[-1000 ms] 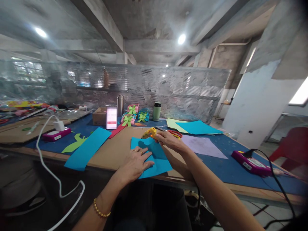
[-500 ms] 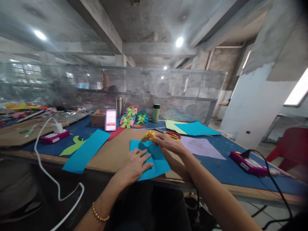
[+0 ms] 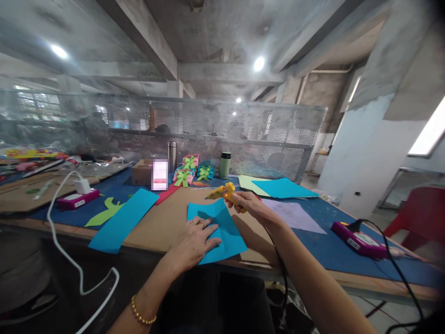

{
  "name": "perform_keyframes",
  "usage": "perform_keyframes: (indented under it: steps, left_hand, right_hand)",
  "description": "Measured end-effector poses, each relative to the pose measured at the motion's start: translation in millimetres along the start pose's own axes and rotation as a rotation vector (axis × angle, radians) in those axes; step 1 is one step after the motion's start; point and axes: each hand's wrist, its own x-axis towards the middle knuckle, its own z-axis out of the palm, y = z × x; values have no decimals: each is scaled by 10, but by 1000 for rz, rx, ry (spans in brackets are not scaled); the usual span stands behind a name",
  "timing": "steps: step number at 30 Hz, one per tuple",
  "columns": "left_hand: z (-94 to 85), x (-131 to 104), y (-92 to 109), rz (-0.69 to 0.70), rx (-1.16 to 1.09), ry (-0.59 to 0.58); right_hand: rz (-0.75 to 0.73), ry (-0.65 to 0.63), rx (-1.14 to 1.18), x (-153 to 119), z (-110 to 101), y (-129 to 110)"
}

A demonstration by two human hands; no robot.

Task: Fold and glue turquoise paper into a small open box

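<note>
Paper sheet (image 3: 231, 236) lay on cardboard (image 3: 153, 227), creased but unjoined AFAICT, gluing prob. left, L hand (image 3: 192, 237) atop it w/ fingers spread, gripping nothing, R hand (image 3: 253, 205) curled round glue gun (image 3: 230, 188).

The head-worn camera looks forward and down across the worktable (image 3: 342, 262) from its near side, in wide angle. The left hand (image 3: 194, 239) and right hand (image 3: 250, 205) are close, below frame centre; a perforated screen (image 3: 255, 134) crosses mid-frame farther off, concrete ceiling (image 3: 219, 30) filling the top.
</note>
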Motion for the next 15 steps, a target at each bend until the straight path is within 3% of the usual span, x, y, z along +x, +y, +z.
perform_keyframes:
  steps: [4, 9, 15]
  left_hand:
    - [-9, 0, 8, -3, 14, -24]
    - [-4, 1, 1, -7, 17, -14]
    - [-17, -1, 10, -30, 8, -39]
  right_hand:
    - [23, 52, 14, -57, -19, -49]
    - [22, -8, -219, 36, 98, -29]
    - [-7, 7, -442, 93, 226, -175]
